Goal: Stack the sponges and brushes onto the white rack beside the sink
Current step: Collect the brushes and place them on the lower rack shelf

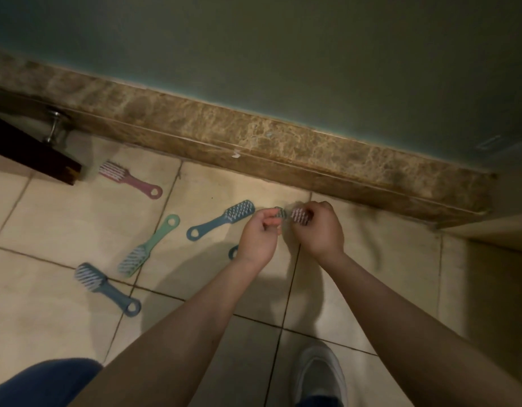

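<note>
Since we've got a brush in each fist rn, left hand point(258, 239) curled round a teal brush point(280, 213) and right hand point(320, 230) round a pink-bristled brush point(300, 216), imo tuck both into one fist to free the other. Four more lie on the floor tiles point(63, 224): blue brush point(221, 220), green brush point(149, 245), grey-blue brush point(107, 284), pink brush point(127, 179) by the baseboard point(283, 148). Rack & sponges aren't in view.

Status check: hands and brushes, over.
Left hand grips a brush; right hand grips a pink brush. Four more brushes lie on the floor. Rack not in view.
</note>
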`<action>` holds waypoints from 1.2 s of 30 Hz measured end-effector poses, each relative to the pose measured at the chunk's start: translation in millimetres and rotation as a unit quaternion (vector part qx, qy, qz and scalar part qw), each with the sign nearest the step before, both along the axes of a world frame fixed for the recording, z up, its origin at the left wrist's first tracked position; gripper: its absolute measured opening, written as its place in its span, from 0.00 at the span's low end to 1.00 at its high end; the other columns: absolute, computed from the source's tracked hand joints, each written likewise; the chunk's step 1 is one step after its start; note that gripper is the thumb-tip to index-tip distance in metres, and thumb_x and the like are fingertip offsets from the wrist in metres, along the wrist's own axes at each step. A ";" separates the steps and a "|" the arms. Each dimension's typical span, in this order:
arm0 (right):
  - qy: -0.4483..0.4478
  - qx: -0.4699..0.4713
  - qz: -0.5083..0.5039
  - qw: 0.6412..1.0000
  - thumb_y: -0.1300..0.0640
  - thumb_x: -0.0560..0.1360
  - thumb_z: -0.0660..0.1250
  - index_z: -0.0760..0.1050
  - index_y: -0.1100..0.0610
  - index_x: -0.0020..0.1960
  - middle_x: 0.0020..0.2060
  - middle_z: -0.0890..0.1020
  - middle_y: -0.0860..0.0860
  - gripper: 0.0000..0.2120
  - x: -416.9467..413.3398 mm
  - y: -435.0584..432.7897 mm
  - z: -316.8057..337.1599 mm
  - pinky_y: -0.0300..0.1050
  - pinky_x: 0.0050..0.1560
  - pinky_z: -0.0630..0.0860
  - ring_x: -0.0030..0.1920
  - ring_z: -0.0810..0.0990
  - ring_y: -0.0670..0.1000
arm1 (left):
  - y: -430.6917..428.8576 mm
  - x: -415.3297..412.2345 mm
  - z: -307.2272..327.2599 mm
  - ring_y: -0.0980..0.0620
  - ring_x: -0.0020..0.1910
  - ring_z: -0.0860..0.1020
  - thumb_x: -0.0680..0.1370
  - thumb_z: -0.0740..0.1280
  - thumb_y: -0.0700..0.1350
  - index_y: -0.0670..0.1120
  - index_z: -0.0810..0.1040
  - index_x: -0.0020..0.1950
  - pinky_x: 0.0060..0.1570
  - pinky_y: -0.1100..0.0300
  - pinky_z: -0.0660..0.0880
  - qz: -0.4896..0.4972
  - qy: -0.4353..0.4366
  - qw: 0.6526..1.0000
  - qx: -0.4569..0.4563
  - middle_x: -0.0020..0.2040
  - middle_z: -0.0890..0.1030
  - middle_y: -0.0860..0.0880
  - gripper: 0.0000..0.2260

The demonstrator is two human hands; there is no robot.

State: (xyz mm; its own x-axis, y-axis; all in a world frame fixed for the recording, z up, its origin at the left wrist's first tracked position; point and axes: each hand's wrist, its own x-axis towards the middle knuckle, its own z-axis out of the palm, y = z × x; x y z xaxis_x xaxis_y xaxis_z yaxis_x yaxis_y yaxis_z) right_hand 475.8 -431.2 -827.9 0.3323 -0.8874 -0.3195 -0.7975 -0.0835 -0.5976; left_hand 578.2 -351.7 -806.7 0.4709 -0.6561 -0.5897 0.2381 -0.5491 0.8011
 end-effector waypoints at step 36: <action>-0.017 -0.053 0.294 0.954 0.56 0.72 0.67 0.75 0.51 0.55 0.53 0.78 0.52 0.11 289.8 92.2 -0.8 0.51 0.58 0.75 0.57 0.76 0.54 | 137.7 171.5 1.1 0.52 0.28 0.70 0.84 0.50 0.51 0.42 0.71 0.51 0.29 0.60 0.67 0.326 -0.033 0.943 0.053 0.35 0.73 0.48 0.16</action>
